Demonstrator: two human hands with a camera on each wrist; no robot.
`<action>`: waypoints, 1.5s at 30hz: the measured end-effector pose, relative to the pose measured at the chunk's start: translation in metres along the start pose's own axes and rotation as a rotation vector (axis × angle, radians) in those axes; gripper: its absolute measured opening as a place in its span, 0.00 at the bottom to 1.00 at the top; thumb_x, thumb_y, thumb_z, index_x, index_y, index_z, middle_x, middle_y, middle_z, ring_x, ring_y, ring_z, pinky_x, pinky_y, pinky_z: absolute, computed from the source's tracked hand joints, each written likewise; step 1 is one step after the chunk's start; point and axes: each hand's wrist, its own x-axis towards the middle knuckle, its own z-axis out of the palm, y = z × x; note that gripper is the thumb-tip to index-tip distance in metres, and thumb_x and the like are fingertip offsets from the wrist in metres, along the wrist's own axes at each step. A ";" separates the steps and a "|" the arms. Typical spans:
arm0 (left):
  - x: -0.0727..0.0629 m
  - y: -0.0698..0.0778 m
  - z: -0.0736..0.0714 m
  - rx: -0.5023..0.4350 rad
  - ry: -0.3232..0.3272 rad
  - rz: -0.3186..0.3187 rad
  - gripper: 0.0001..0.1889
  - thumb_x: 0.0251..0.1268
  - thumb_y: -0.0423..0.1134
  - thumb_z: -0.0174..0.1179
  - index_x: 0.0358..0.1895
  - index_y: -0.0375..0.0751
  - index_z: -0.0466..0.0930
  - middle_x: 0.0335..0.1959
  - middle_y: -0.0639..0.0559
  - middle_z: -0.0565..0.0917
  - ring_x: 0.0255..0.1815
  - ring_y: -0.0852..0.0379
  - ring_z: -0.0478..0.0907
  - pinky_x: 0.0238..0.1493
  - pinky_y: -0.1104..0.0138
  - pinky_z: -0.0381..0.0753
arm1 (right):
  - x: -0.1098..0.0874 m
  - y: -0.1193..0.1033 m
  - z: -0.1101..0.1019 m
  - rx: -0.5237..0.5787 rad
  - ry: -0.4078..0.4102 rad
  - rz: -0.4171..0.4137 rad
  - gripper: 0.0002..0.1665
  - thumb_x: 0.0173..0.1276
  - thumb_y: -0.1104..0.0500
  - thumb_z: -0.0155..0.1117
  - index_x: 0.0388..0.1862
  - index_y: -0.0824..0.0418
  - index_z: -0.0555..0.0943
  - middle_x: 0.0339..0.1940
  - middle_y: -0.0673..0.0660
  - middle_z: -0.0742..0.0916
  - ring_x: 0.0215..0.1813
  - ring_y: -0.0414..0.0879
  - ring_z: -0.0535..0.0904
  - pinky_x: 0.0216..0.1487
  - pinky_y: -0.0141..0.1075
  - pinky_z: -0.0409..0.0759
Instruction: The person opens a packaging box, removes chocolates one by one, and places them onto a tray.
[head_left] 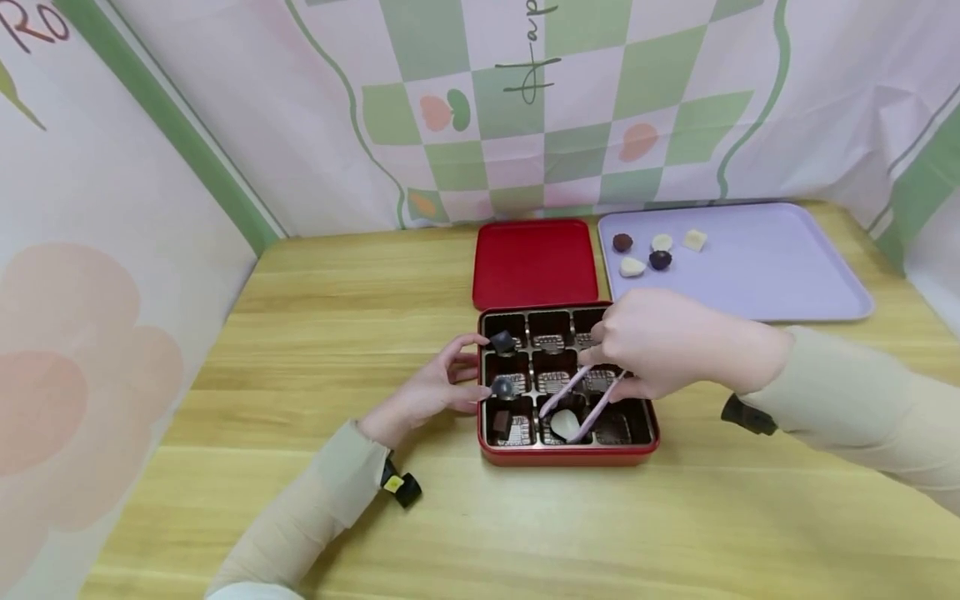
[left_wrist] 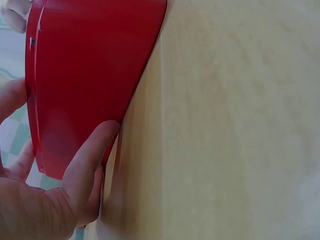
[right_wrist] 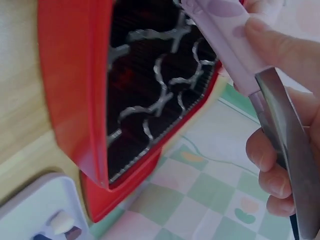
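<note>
One table [head_left: 337,333]: is bearing a tray [head_left: 780,267], box [head_left: 570,457] and lid [head_left: 536,265].
Tray: is carrying five chocolates [head_left: 660,260].
Box: is holding three dark pieces [head_left: 502,341] down its left column.
Left hand [head_left: 431,385]: is resting spread fingers against the box.
Right hand [head_left: 671,342]: is curling round parted tongs [head_left: 600,407].
White piece [head_left: 564,424]: is sitting in the nearest row's middle compartment, between their tips, perhaps touching one.

Pale wooden table [head_left: 337,333], green-checked backdrop [head_left: 510,104], side panel [head_left: 82,158] with pink flower [head_left: 127,383]

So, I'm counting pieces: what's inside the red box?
Three dark pieces, one per left compartment; a white one, front middle. The right hand covers part of the right column; beneath is unseen.
</note>
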 end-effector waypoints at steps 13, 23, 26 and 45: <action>0.002 0.003 0.001 0.002 0.003 0.000 0.38 0.56 0.20 0.58 0.69 0.48 0.56 0.66 0.35 0.60 0.66 0.38 0.63 0.45 0.56 0.85 | 0.002 -0.010 -0.004 -0.006 -0.061 0.090 0.21 0.48 0.36 0.70 0.33 0.49 0.84 0.13 0.44 0.73 0.15 0.40 0.65 0.13 0.36 0.66; 0.004 0.005 0.001 0.013 0.003 0.015 0.37 0.56 0.21 0.58 0.68 0.49 0.57 0.66 0.34 0.60 0.66 0.37 0.63 0.44 0.55 0.86 | 0.005 -0.010 0.000 0.006 -0.068 0.056 0.20 0.50 0.35 0.69 0.31 0.49 0.83 0.12 0.43 0.73 0.15 0.39 0.64 0.15 0.36 0.66; 0.004 0.006 0.001 0.018 0.008 0.025 0.36 0.56 0.21 0.58 0.68 0.48 0.57 0.66 0.34 0.61 0.66 0.37 0.63 0.44 0.55 0.86 | 0.005 -0.009 0.000 0.021 -0.074 0.053 0.20 0.50 0.36 0.69 0.30 0.49 0.83 0.11 0.43 0.73 0.14 0.39 0.64 0.14 0.35 0.66; -0.002 -0.001 0.003 -0.003 0.008 0.003 0.37 0.56 0.20 0.58 0.68 0.47 0.57 0.67 0.34 0.61 0.66 0.37 0.64 0.44 0.56 0.86 | 0.005 -0.011 0.000 -0.023 -0.022 0.020 0.20 0.48 0.36 0.71 0.28 0.49 0.82 0.14 0.44 0.74 0.16 0.41 0.67 0.16 0.36 0.69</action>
